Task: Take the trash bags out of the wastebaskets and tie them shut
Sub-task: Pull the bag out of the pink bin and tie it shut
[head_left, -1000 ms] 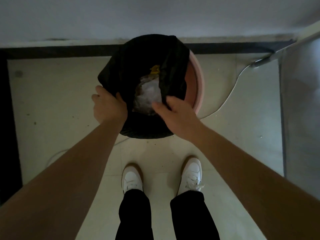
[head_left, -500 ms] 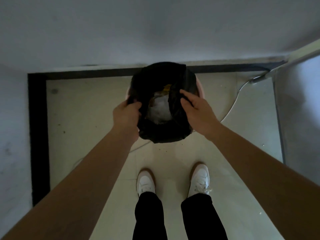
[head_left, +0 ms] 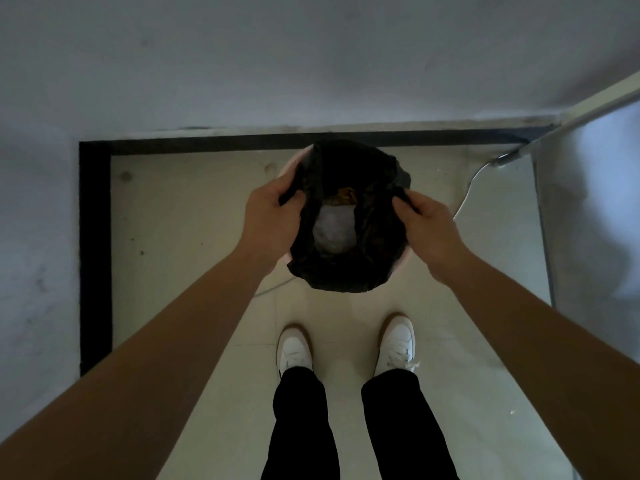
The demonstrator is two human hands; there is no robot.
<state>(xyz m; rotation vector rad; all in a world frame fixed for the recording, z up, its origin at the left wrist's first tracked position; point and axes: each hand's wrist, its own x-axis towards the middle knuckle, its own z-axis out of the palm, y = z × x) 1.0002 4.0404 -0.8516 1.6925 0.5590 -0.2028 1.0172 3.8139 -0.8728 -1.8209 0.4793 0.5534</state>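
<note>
floor (head_left: 194, 220): pale tile, black border | on it: pink wastebasket (head_left: 290, 165), thin cable (head_left: 468, 188), white shoes (head_left: 294, 349)

I see the pink wastebasket (head_left: 290, 165) standing close to the back wall (head_left: 311, 64), so there is only a thin strip of floor behind it. To its left the pale tiled floor (head_left: 180, 220) lies open as far as the dark skirting (head_left: 95, 237), with room for a hand to pass. On the right a thin white cable (head_left: 465, 199) curves across the floor just beside the basket, and a grey panel (head_left: 588, 220) closes that side off. My left hand (head_left: 268, 220) and right hand (head_left: 427, 230) flank the black trash bag (head_left: 346, 271), filling both sides of the rim. The bag's mouth between them is open. My white shoes (head_left: 294, 348) stand near the basket's front.
</note>
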